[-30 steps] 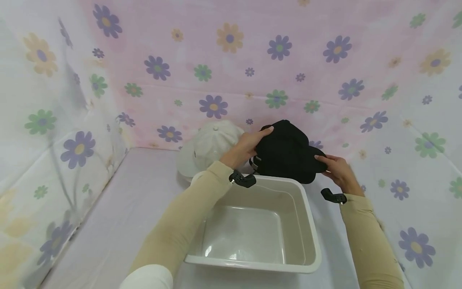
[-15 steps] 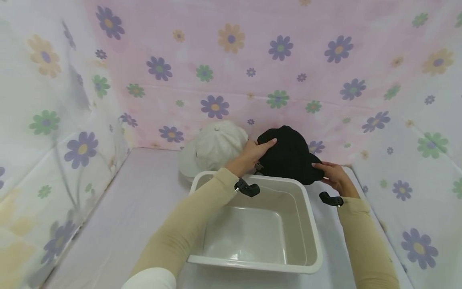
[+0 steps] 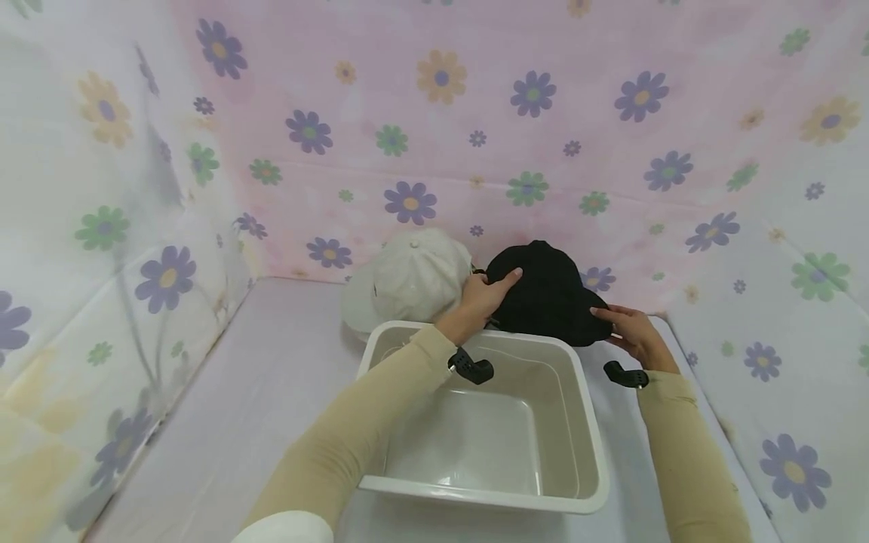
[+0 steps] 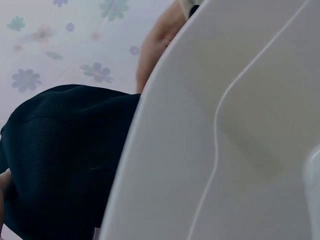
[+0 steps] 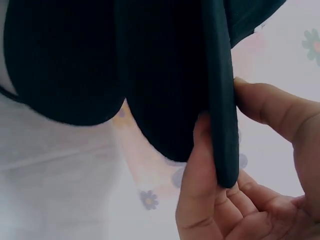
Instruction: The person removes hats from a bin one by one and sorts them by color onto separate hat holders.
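Observation:
A black baseball cap [image 3: 539, 290] is held behind the far rim of a tub, its brim pointing right. My left hand [image 3: 480, 302] grips the back of the cap, thumb over the crown and the other fingers hidden behind it. My right hand [image 3: 638, 332] pinches the brim; in the right wrist view the thumb and a finger lie on either face of the brim [image 5: 222, 125]. The dark crown [image 4: 65, 155] fills the left side of the left wrist view. A white baseball cap [image 3: 421, 275] sits just left of the black one, by the back wall.
The off-white plastic tub [image 3: 594, 452] stands in front of both caps, with my left forearm [image 3: 366, 415] crossing over its left side. Flower-patterned cloth walls [image 3: 441, 136] enclose the back and sides of the cloth-covered table [image 3: 271, 362].
The black cap has come down a little and levelled, both hands moving with it. The left hand has shifted slightly right and down. The white cap and tub stay in place.

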A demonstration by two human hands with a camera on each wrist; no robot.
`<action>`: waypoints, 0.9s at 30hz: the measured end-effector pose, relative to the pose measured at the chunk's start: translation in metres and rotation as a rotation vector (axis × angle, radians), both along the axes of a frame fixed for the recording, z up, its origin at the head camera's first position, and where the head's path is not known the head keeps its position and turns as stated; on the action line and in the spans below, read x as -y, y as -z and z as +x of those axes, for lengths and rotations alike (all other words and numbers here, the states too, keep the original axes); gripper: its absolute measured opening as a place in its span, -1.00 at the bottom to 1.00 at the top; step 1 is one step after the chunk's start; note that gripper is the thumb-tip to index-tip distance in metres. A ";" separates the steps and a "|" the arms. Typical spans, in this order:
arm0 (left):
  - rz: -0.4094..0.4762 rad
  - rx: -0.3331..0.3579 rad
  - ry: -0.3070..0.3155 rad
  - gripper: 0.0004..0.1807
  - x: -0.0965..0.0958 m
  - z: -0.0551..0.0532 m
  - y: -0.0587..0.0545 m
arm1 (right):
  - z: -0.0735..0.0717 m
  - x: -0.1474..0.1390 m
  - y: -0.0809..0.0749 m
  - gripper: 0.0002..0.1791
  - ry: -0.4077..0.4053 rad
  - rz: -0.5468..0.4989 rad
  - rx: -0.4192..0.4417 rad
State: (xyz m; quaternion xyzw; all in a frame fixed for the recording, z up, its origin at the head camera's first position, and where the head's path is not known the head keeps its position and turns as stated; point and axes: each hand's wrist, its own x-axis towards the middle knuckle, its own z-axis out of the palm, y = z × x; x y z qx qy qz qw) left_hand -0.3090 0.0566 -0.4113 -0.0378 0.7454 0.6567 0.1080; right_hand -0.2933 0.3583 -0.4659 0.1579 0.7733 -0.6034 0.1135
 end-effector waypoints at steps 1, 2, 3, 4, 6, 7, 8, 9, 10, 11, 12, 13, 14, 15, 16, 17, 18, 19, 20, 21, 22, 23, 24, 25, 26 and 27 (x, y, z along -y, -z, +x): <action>-0.013 0.000 -0.009 -0.05 -0.001 0.001 0.001 | -0.001 0.000 -0.002 -0.06 0.003 0.016 -0.010; -0.030 -0.004 -0.017 -0.05 -0.002 0.002 0.002 | -0.001 -0.001 -0.003 -0.05 0.008 0.026 -0.020; -0.045 -0.003 -0.023 -0.05 -0.003 0.002 0.003 | -0.002 -0.001 -0.004 -0.05 0.012 0.034 -0.030; -0.055 -0.001 -0.026 -0.05 -0.003 0.003 0.004 | -0.002 0.000 -0.005 -0.05 0.019 0.044 -0.038; -0.062 -0.001 -0.034 -0.04 -0.003 0.004 0.005 | -0.003 0.001 -0.007 -0.05 0.023 0.055 -0.051; -0.064 0.000 -0.035 -0.03 -0.003 0.004 0.005 | -0.003 0.002 -0.007 -0.05 0.025 0.060 -0.053; -0.067 -0.001 -0.034 -0.03 -0.004 0.004 0.005 | -0.003 0.002 -0.007 -0.06 0.024 0.062 -0.055; -0.065 0.000 -0.032 -0.02 -0.004 0.004 0.006 | -0.002 0.003 -0.007 -0.06 0.026 0.064 -0.054; -0.065 -0.002 -0.032 -0.01 -0.005 0.004 0.006 | -0.001 0.003 -0.006 -0.06 0.024 0.060 -0.055; -0.064 -0.003 -0.031 -0.01 -0.005 0.005 0.006 | 0.000 0.004 -0.005 -0.06 0.027 0.052 -0.056; -0.068 -0.003 -0.029 0.00 -0.006 0.005 0.006 | 0.002 0.004 -0.004 -0.06 0.032 0.042 -0.057; -0.067 -0.003 -0.027 0.01 -0.006 0.005 0.006 | 0.003 0.004 -0.001 -0.08 0.041 0.031 -0.059; -0.064 0.001 -0.026 0.02 -0.007 0.005 0.006 | 0.005 0.004 0.000 -0.08 0.047 0.020 -0.062; -0.052 0.004 -0.027 0.02 -0.007 0.005 0.006 | 0.006 0.004 0.002 -0.09 0.053 0.010 -0.066; -0.039 0.007 -0.028 0.02 -0.008 0.006 0.005 | 0.007 0.004 0.004 -0.10 0.052 0.005 -0.074; -0.024 0.010 -0.029 0.02 -0.009 0.006 0.005 | 0.007 0.004 0.005 -0.12 0.048 0.010 -0.084; -0.011 0.012 -0.033 0.02 -0.010 0.006 0.004 | 0.008 0.003 0.006 -0.13 0.037 0.023 -0.097; 0.006 0.016 -0.037 0.01 -0.011 0.006 0.003 | 0.007 0.003 0.005 -0.14 0.018 0.048 -0.110; 0.022 0.025 -0.036 0.01 -0.011 0.006 0.001 | 0.007 0.003 0.004 -0.14 -0.010 0.082 -0.119; 0.036 0.035 -0.028 0.00 -0.011 0.006 0.000 | 0.006 0.003 0.003 -0.14 -0.037 0.122 -0.125; 0.033 0.045 -0.016 -0.01 -0.009 0.006 -0.003 | 0.006 0.004 0.000 -0.13 -0.064 0.159 -0.130; 0.021 0.063 0.003 -0.01 -0.007 0.006 -0.006 | 0.006 0.006 -0.002 -0.13 -0.086 0.194 -0.132; 0.003 0.085 0.028 0.00 -0.003 0.007 -0.010 | 0.006 0.007 -0.004 -0.13 -0.102 0.221 -0.130; -0.009 0.107 0.067 0.00 0.001 0.008 -0.014 | 0.006 0.009 -0.006 -0.13 -0.114 0.237 -0.123; -0.028 0.128 0.114 0.00 0.006 0.008 -0.018 | 0.007 0.010 -0.008 -0.13 -0.119 0.250 -0.115; -0.043 0.147 0.166 0.01 0.011 0.009 -0.023 | 0.008 0.012 -0.010 -0.14 -0.115 0.263 -0.112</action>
